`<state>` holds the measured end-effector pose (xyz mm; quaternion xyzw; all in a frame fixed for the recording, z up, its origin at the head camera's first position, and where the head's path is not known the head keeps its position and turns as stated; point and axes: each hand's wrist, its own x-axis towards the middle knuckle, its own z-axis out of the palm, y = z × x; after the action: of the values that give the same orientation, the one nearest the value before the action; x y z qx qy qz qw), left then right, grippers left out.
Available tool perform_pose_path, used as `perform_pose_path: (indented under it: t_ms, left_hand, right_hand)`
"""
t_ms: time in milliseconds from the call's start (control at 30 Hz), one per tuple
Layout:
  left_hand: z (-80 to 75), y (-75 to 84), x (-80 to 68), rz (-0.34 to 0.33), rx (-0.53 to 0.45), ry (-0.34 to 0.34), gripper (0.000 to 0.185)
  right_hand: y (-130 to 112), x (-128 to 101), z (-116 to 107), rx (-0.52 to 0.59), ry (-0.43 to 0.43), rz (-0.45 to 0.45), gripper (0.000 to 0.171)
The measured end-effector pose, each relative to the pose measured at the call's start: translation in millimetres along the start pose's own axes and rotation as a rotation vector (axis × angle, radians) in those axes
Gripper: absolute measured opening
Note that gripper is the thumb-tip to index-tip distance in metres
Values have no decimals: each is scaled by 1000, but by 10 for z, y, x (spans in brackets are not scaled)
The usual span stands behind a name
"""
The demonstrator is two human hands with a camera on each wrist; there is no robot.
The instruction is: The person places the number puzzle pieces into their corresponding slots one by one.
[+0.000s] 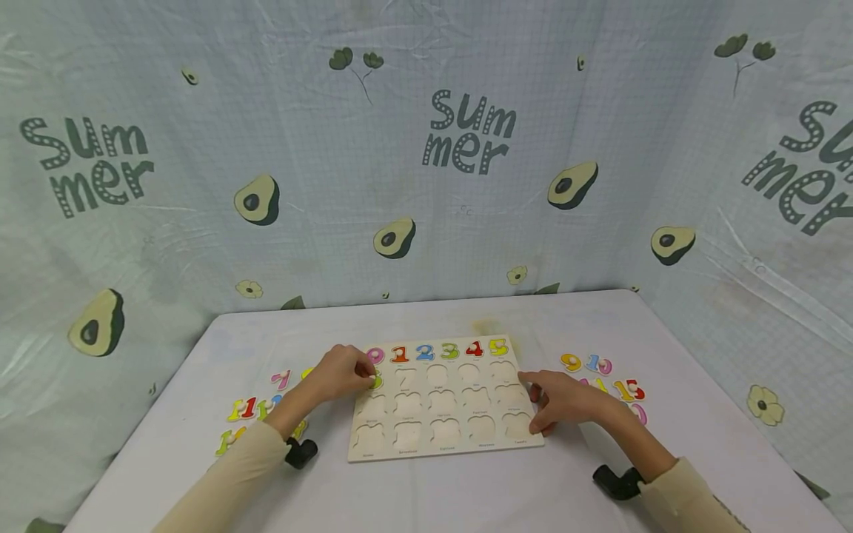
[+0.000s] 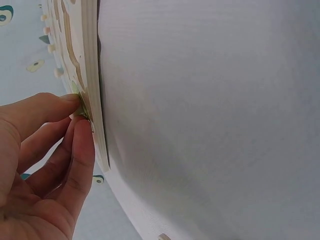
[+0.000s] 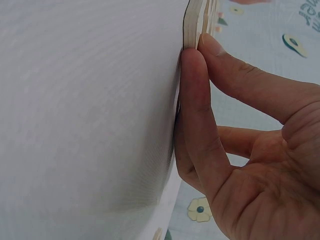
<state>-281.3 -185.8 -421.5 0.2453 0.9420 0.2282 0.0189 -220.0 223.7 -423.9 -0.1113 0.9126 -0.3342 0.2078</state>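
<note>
A wooden number puzzle board [image 1: 426, 403] lies flat on the table, its top row filled with coloured numbers from 0 to 5. At the left end of the second row, my left hand [image 1: 341, 372] pinches a green number piece [image 1: 378, 380] between thumb and fingers. That green piece [image 2: 81, 107] is at the board's surface in the left wrist view, mostly covered by the fingertips. My right hand [image 1: 563, 403] grips the board's right edge, thumb on the upper side. In the right wrist view the fingers press against the edge of the board [image 3: 192, 27].
Left of the board lie loose number pieces, among them a pink 7 [image 1: 281, 379] and a red-and-yellow 11 [image 1: 243, 409]. On the right are more, including an orange 9 [image 1: 570, 362] and a 10 [image 1: 599, 364]. A printed cloth [image 1: 466, 244] hangs behind the table.
</note>
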Motion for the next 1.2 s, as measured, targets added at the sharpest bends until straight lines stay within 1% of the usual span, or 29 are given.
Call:
perform_pose_path:
  t_ms: [233, 400, 500, 733, 933, 1067, 1200]
  left_hand:
    - [2, -1, -12, 4, -1, -13, 4]
    - [-10, 3, -19, 8, 5, -18, 5]
    - [-9, 5, -16, 10, 25, -19, 5]
    - [-24, 23, -19, -87, 0, -55, 7]
    - [-13, 18, -17, -104, -2, -75, 6]
    - [-5, 16, -23, -82, -10, -74, 6]
    - [-37, 15, -36, -25, -17, -71, 9]
  right_hand:
    - [25, 11, -12, 33, -19, -20, 92]
    - [25, 15, -15, 33, -23, -26, 92]
    - [17, 15, -15, 29, -20, -21, 92]
    - [3, 28, -14, 26, -20, -15, 93]
    - [-12, 28, -26, 14, -22, -27, 93]
    - [-1, 29, -26, 4, -20, -25, 93]
    - [25, 14, -21, -4, -15, -2, 93]
